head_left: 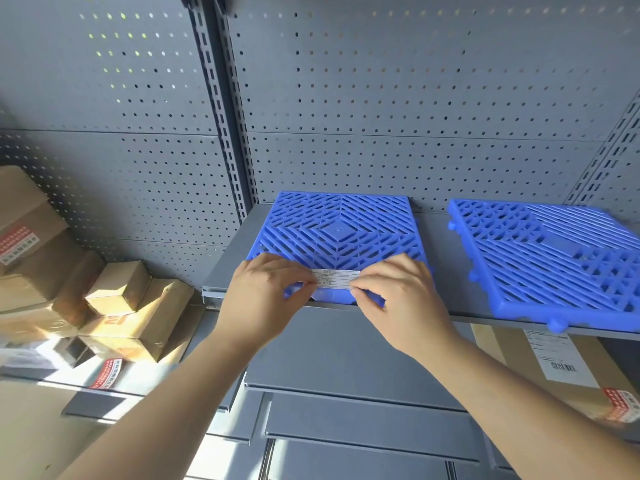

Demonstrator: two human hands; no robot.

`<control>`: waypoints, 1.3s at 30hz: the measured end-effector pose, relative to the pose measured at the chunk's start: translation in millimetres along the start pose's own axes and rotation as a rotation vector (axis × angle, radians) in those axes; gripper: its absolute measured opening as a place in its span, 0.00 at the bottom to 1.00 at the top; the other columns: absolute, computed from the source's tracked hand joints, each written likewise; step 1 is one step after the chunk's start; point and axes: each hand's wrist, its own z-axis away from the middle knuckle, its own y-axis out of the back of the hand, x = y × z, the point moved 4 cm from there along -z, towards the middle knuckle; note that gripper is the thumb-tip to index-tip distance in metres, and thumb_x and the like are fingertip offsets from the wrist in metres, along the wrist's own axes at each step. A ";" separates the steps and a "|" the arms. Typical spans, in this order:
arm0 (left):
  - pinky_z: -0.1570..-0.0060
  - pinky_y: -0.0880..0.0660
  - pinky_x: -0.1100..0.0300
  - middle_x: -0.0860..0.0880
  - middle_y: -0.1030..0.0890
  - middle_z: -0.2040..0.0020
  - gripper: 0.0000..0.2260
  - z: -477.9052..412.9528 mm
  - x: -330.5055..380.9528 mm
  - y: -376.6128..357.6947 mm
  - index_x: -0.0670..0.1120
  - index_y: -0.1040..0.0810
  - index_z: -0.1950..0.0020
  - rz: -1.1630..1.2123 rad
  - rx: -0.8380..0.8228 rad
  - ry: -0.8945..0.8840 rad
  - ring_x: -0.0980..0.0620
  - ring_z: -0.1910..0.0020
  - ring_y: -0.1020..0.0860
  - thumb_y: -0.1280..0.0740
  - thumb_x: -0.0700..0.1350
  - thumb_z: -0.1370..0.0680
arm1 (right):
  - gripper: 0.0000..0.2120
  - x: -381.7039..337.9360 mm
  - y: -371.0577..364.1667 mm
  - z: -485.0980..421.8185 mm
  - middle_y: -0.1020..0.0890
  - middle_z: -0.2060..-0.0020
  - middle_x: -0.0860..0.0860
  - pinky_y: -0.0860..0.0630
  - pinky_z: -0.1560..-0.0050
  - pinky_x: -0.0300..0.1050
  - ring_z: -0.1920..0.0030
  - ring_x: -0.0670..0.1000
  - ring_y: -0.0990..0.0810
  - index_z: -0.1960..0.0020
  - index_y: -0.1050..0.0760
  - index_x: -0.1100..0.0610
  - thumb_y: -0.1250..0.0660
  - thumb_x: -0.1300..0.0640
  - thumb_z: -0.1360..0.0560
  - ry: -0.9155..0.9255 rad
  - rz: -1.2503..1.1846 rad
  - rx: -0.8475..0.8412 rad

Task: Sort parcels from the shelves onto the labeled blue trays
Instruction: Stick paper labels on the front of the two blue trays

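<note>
1. Fingers (pixel 304 284) of the left hand (pixel 266 292) are pinching the left end of a white label strip (pixel 335 279), closed on it at the front edge of the nearer blue tray (pixel 341 230).
2. Cardboard parcels (pixel 69 271) are sitting in a heap on the left-hand shelves, well apart from the trays; none is lying on a tray, so the sorting itself is, by my reading, not yet started.
3. Both bare forearms are reaching up and forward from the bottom of the view, converging on the tray's front edge, the wrists nearly straight and the backs of the hands facing the camera.
4. That tray is lying flat on the grey shelf (pixel 228 268), its grid bare, with the strip running along its near rim between the two hands.
5. On the strip's other end the right hand (pixel 398 292) is closing its thumb and fingertips, mirroring the left.
6. A second blue tray (pixel 554 258) is lying just beside the first on the same shelf, also bare; no label is showing on it.
7. One more parcel (pixel 554 372) with a printed slip is resting on the shelf below, at the right, waiting to be sorted.
</note>
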 end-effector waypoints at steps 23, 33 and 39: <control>0.49 0.24 0.47 0.56 0.17 0.49 0.13 -22.6 45.2 -8.2 0.52 0.16 0.47 0.085 0.008 0.042 0.48 0.50 0.20 0.35 0.55 0.24 | 0.11 21.9 34.3 1.6 0.17 0.54 0.43 0.28 0.51 0.50 0.52 0.53 0.22 0.48 0.18 0.51 0.33 0.47 0.25 -0.105 0.026 0.019; 0.50 0.23 0.47 0.51 0.17 0.45 0.17 -62.1 149.2 -53.5 0.49 0.18 0.42 0.027 -0.017 -0.055 0.42 0.48 0.20 0.39 0.56 0.23 | 0.13 92.7 120.8 33.5 0.17 0.52 0.47 0.26 0.47 0.49 0.50 0.53 0.22 0.44 0.20 0.53 0.34 0.47 0.24 -0.252 0.107 0.109; 0.47 0.25 0.47 0.50 0.18 0.43 0.20 -75.7 236.7 -86.3 0.50 0.19 0.38 0.029 -0.052 -0.093 0.42 0.47 0.21 0.41 0.57 0.23 | 0.15 152.0 181.3 68.6 0.17 0.50 0.47 0.27 0.44 0.50 0.49 0.53 0.22 0.44 0.20 0.54 0.38 0.47 0.23 -0.324 0.115 0.145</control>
